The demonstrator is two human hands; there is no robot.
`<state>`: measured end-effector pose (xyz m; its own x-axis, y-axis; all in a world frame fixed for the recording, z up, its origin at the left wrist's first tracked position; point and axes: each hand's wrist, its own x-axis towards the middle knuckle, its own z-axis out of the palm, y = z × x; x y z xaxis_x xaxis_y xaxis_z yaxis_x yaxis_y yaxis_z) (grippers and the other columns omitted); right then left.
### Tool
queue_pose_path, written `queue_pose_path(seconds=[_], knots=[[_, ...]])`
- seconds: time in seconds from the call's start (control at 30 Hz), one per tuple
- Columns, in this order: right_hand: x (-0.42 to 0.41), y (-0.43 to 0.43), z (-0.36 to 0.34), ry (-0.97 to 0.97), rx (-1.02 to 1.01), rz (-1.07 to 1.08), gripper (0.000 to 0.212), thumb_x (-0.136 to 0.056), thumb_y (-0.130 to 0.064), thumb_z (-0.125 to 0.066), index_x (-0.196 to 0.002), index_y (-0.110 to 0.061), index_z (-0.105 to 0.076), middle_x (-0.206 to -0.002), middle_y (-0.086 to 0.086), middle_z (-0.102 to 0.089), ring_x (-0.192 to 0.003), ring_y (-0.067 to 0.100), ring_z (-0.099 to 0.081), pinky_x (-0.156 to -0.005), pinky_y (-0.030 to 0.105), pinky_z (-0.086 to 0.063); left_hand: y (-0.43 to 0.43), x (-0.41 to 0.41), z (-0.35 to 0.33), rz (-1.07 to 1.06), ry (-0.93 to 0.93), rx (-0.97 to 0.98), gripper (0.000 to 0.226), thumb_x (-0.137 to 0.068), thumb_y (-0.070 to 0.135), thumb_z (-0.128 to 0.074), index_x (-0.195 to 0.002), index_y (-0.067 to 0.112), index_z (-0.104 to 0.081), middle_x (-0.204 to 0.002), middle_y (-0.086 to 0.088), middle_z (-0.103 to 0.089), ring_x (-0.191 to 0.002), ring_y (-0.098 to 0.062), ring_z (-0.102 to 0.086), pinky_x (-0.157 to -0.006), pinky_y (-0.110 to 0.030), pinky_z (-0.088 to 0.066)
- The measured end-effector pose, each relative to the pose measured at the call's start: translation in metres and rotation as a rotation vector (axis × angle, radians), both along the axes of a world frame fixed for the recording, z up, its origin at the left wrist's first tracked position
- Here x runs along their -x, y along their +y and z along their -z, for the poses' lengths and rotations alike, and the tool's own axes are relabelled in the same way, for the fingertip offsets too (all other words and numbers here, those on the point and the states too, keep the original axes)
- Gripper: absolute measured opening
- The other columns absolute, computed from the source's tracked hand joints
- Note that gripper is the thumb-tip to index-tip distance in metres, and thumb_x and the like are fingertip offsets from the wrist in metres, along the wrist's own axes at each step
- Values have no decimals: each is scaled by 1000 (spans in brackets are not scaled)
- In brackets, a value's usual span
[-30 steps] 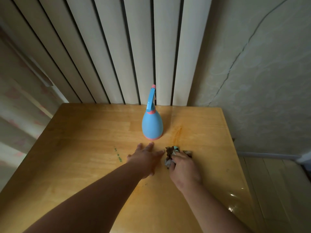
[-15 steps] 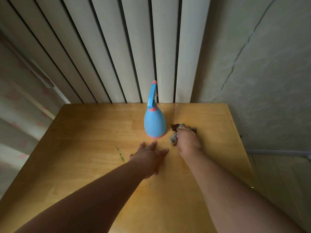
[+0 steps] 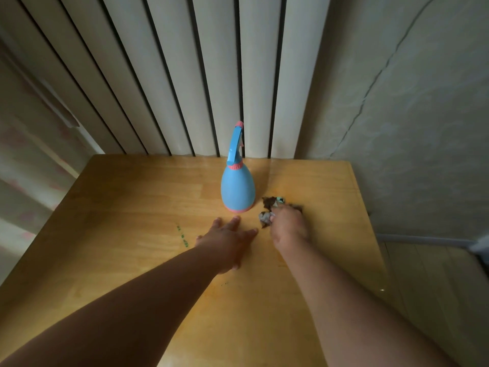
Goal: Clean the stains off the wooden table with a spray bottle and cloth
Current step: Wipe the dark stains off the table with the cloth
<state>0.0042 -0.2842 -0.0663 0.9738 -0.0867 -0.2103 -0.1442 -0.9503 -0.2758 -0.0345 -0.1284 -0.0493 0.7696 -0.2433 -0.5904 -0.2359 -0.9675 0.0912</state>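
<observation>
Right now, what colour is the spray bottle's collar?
Pink, on the otherwise blue spray bottle; it shows in the head view, the only one.

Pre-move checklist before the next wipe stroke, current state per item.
1. Right hand grips cloth: ok.
2. Left hand flat on table: ok.
3. Bottle upright: ok.
4. Room between bottle and cloth: not ok. They are close, so a leftward stroke may knock the bottle.
5. Green marks left of left hand wiped off: not ok.
6. Table wet enough under cloth: cannot tell.
</observation>
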Motion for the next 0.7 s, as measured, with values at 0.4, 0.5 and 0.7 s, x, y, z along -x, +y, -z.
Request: queue_pose_path(seconds=[0.4, 0.5, 0.7], knots=[[5, -5, 0, -60, 25, -94, 45, -97, -8, -45, -143, -9, -42, -150, 8, -37, -142, 21, -28, -114, 26, -21, -3, 3, -3, -15, -6, 0, 95, -86, 23, -72, -149, 56, -9, -165, 6, 8, -150, -38, 7, -107, -67, -32], [-23, 3, -2, 2, 48, -94, 56, -97, -9, -47, -149, -7, -28, -159, 9, -20, -147, 24, -14, -120, 32, -14, -3, 2, -2, -17, -2, 2, 95, -87, 22, -72, -149, 56, -9, -165, 6, 8, -150, -37, 7, -107, -67, -33], [-40, 1, -8, 134, 54, -148, 66, -96, -11, -50, -153, -9, -16, -162, 4, -3, -149, 23, -3, -121, 35, -9, -1, 1, -3, 5, 4, -5, 95, -87, 22, -72, -150, 56, -9, -165, 7, 9, -150, -38, 7, -108, -68, -30]])
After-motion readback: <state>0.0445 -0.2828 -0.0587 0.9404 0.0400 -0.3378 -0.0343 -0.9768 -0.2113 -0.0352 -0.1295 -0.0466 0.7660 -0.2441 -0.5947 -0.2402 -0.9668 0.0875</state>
